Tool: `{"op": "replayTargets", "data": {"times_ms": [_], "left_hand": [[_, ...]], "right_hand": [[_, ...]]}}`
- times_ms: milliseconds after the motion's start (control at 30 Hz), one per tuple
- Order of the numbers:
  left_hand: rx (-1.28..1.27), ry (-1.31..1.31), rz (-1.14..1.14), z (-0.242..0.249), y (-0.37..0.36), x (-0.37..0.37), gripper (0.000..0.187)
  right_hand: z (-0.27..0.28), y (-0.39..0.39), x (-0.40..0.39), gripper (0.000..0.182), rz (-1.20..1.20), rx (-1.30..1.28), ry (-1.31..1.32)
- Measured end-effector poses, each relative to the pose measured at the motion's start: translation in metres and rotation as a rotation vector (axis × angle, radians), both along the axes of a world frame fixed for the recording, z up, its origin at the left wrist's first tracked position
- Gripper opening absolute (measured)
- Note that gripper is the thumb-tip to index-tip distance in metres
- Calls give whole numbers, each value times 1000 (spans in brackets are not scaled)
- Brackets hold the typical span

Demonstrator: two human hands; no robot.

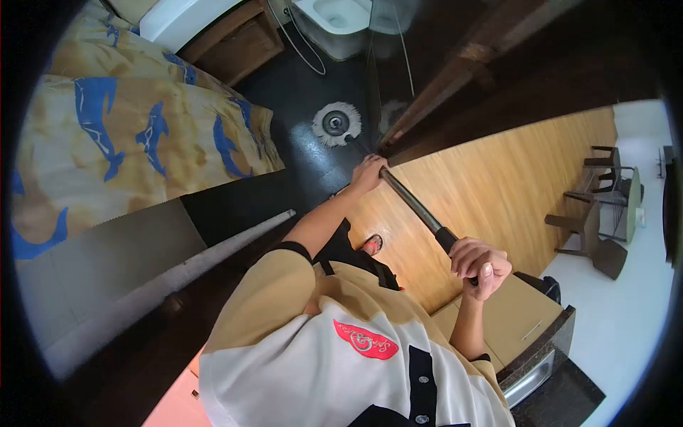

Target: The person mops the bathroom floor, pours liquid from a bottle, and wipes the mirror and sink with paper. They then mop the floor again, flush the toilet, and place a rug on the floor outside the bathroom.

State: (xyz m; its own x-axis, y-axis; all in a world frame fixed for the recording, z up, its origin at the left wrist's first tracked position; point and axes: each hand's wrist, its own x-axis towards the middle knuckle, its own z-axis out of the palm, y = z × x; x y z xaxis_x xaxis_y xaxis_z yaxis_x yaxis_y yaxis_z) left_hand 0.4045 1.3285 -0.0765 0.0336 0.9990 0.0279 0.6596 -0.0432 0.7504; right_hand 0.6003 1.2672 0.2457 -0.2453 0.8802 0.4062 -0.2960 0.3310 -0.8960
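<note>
A round mop (pixel 336 122) with a white fringe and grey centre rests on the dark bathroom floor. Its dark metal handle (pixel 416 203) slants from the mop head down toward my body. My left hand (pixel 370 173) is closed round the lower part of this handle, nearer the mop head. Up at the black grip end, my right hand (pixel 481 267) is wrapped round the handle, with its thumb lying across the top.
A curtain (pixel 142 128) with blue dolphins hangs at the left. The toilet (pixel 341 16) stands at the back. A dark door frame (pixel 455 67) borders the wood floor (pixel 491 178). Chairs (pixel 587 228) and a cabinet (pixel 512 313) are at the right.
</note>
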Motion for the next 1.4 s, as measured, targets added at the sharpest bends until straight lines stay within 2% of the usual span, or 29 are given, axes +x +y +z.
{"op": "replayTargets", "data": {"times_ms": [200, 333, 467, 600, 667, 767, 867, 967, 1067, 1233, 1333, 1400], "left_hand": [[-187, 40, 230, -9, -43, -80, 26], [-344, 219, 378, -19, -39, -108, 25], [-173, 102, 470, -33, 1, -97, 24], [-98, -85, 342, -11, 71, -73, 21], [-87, -87, 241, -18, 109, -80, 18], [-65, -110, 170, -18, 152, -110, 13], [-127, -84, 47, -19, 167, -147, 16], [-77, -8, 152, -11, 145, -171, 24], [-106, 32, 260, -15, 119, -196, 24], [-73, 34, 618, -36, 63, -209, 20], [-145, 18, 732, -25, 44, -196, 18], [-237, 16, 738, 4, 35, -186, 15]], "right_hand": [[-34, 45, -46, 38, 246, -172, 97], [-58, 71, -64, 42, 253, -300, 30], [-33, 104, -71, 46, 186, -104, -80], [2, 126, -82, 39, 155, 109, -138], [7, 132, -102, 37, 106, 189, -220], [-11, 135, -143, 34, -80, 57, -240], [-19, 149, -166, 35, -116, 9, -135], [-23, 158, -180, 37, -73, -28, -68], [-25, 167, -188, 38, 38, -119, -25], [-30, 187, -201, 40, 190, -314, -160], [-11, 212, -201, 41, 354, -372, -232], [17, 228, -204, 40, 486, -300, -277]]}}
